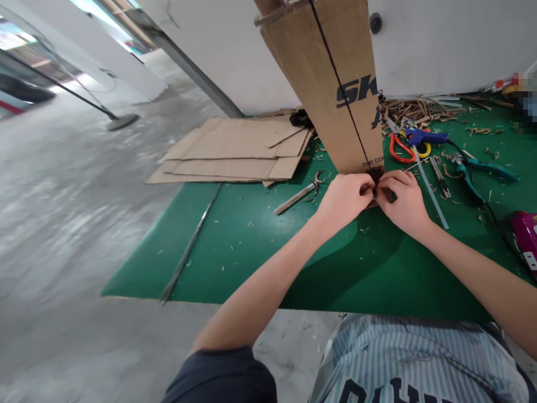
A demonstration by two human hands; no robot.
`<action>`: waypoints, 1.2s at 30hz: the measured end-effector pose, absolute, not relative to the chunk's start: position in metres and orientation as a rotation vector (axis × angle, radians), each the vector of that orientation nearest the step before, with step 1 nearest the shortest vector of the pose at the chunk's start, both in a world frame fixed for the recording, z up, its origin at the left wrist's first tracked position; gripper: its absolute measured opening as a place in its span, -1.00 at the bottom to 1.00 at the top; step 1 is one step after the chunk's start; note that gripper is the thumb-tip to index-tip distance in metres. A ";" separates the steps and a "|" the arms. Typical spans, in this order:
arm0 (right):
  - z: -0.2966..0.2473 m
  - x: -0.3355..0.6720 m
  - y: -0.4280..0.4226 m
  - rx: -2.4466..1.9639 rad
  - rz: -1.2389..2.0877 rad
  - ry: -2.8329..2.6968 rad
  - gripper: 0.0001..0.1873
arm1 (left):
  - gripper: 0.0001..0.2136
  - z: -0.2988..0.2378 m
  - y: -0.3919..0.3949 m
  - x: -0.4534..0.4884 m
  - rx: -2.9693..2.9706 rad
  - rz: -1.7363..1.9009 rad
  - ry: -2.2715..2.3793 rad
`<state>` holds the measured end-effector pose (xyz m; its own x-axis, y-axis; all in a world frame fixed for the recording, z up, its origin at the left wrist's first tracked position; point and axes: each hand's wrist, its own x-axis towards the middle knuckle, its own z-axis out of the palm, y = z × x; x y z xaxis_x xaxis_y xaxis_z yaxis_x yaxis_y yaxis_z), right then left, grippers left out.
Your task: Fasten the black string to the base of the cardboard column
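Room over green mat (356, 274) twd near edge; upright cardboard (319, 84) fwd, glue gun (425, 137) + pliers (474, 170) R.

Bright daylight from the upper left, soft shadows, blurred, warped edges.

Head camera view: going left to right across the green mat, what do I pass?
Metal rod, pale wooden strip, left hand, right hand, utility knife, green-handled pliers, magenta plastic object.
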<state>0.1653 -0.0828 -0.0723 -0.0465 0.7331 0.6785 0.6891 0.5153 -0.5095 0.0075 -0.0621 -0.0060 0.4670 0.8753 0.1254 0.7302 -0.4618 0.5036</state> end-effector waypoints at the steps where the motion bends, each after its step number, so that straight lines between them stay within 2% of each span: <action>1: -0.072 0.165 -0.083 -1.214 0.059 -1.758 -0.87 | -0.82 -0.006 -0.062 0.009 2.353 0.512 1.359; 12: -0.071 0.164 -0.085 -1.292 0.083 -1.723 -0.86 | -0.81 -0.004 -0.058 0.015 2.466 0.395 1.357; 24: -0.083 0.167 -0.078 -1.299 0.298 -1.543 -0.95 | -0.79 -0.031 -0.068 0.014 2.599 0.584 1.389; 32: -0.079 0.164 -0.080 -1.319 0.133 -1.647 -0.89 | -0.82 -0.036 -0.069 0.016 2.496 0.672 1.447; 36: -0.078 0.163 -0.082 -1.351 0.081 -1.701 -0.85 | -0.75 -0.039 -0.070 0.016 2.431 0.732 1.444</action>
